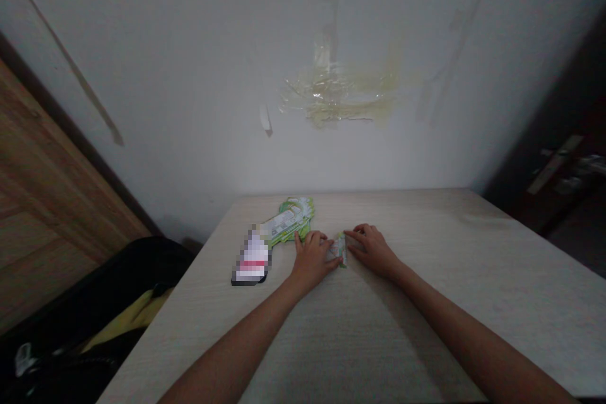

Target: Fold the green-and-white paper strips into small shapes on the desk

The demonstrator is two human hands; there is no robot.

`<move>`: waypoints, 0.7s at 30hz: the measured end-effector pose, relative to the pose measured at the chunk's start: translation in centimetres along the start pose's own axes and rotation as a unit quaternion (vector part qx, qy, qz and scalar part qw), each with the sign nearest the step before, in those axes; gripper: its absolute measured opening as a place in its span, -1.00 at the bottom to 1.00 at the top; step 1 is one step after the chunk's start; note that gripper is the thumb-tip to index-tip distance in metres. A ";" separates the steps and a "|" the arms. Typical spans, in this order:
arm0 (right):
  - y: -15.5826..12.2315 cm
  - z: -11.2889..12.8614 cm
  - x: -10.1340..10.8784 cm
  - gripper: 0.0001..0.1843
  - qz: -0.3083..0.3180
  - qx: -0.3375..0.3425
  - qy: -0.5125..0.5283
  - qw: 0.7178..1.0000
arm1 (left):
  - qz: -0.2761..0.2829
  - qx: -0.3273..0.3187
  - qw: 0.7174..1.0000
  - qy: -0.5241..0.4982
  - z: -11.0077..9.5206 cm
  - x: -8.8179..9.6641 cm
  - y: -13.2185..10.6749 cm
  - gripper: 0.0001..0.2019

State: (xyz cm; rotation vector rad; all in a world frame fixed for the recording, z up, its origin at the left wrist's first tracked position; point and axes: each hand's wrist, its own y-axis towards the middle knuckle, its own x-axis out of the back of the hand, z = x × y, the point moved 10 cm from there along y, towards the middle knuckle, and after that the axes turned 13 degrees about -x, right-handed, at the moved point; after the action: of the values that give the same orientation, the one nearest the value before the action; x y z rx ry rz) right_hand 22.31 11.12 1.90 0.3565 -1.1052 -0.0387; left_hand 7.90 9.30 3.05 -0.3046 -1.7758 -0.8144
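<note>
At the far left stands a brown wooden panel, and below it, on the floor beside the table, lies a black bag with something yellow showing in its opening. The pale, wood-grained table runs from there across the rest of the view and meets a white wall. Near its left edge lies a flat, dark-edged object whose face is blurred out. Touching its far end is a fanned stack of green-and-white packets, which spreads away toward the wall. Just to the right of these rests the left hand, palm down, with the thumb pointing toward the fan. Its fingers are curled over the left part of a small packet, so its grip is closed on it and presses it to the table. That small green-and-white packet lies on the table about midway across it, right between the two hands, and is too small to read. The right hand lies flat at its right side with the fingers stretched out, grip open, and the fingertips touching the packet's edge. On the wall above is a patch of yellowed tape residue. At the far right stands a dark door.
</note>
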 end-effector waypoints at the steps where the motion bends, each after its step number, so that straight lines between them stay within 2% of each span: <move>1: 0.0 -0.1 0.1 -0.53 -0.001 0.002 0.008 1.000 | 0.001 -0.003 1.000 -0.005 0.0 -0.1 0.0 -0.59; 7: -0.1 -0.2 0.4 -0.49 -0.015 0.015 0.072 0.997 | 0.004 0.004 0.999 -0.033 0.1 -0.2 0.1 -0.57; 13: -0.3 -0.6 0.4 -0.71 -0.028 0.003 0.135 0.991 | -0.009 -0.002 0.999 -0.036 -0.1 -0.2 0.1 -0.59; 21: -0.1 -0.9 0.5 -0.78 -0.021 -0.016 0.227 0.974 | -0.015 -0.025 0.998 -0.052 -0.3 -0.3 0.2 -0.57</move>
State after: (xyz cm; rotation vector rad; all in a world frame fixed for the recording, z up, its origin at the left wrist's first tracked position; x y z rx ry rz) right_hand 23.36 11.19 1.98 0.3387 -0.6432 -0.0100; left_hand 8.34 9.29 2.89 -0.3594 -1.8632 -0.8785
